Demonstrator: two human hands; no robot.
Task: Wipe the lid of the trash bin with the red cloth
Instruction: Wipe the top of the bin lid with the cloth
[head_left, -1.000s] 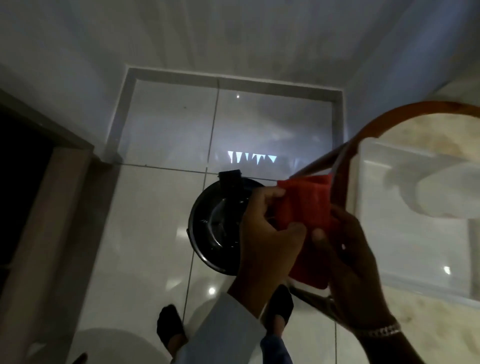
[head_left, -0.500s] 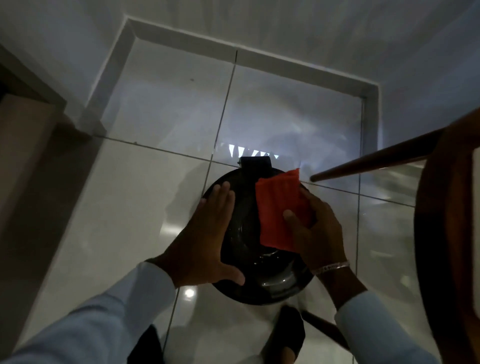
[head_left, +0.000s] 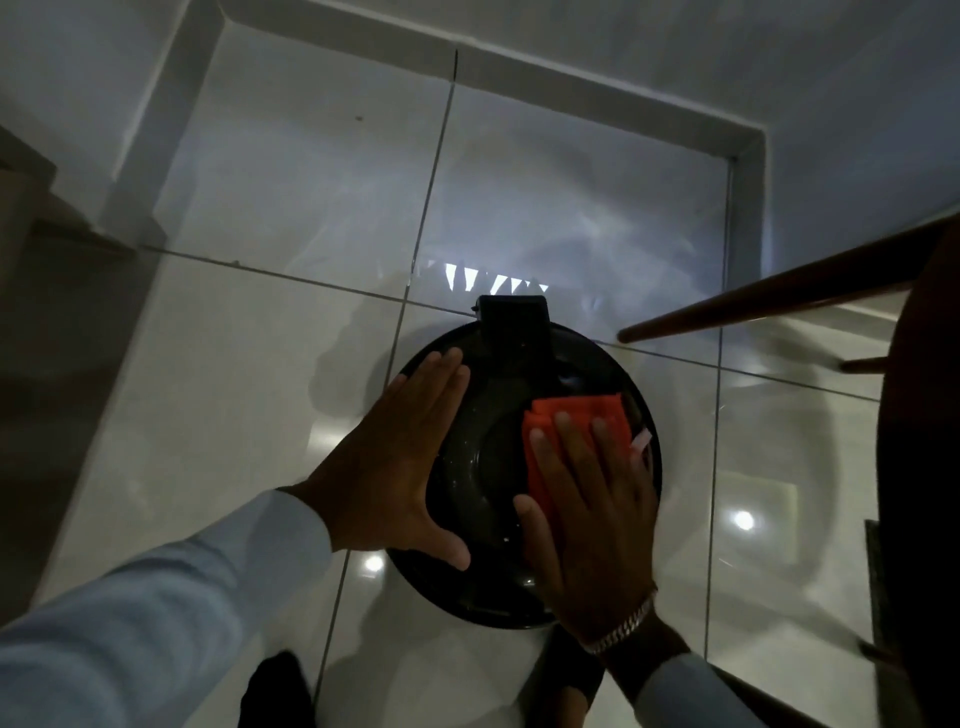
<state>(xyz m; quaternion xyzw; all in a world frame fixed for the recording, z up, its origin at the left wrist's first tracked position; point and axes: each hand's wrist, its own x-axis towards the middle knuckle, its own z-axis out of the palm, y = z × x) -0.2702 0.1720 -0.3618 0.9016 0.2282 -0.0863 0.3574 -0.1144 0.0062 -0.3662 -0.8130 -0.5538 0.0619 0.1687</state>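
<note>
A round black trash bin lid (head_left: 491, 467) with a black hinge block at its far edge sits low on the tiled floor, seen from above. My right hand (head_left: 589, 512) lies flat on the folded red cloth (head_left: 576, 413), pressing it onto the right half of the lid. My left hand (head_left: 395, 467) rests flat with fingers spread on the lid's left rim, holding nothing. Much of the cloth is hidden under my right palm.
A dark wooden chair stands at the right, one leg (head_left: 769, 296) slanting in above the bin. White skirting (head_left: 571, 83) and walls close the corner behind. My dark shoes (head_left: 278, 691) are at the bottom. A wooden door frame (head_left: 62, 234) is at left.
Both hands held the cloth up a second ago. The left hand then let go and settled on the lid's left rim. The right hand has lowered and flattened the cloth onto the lid.
</note>
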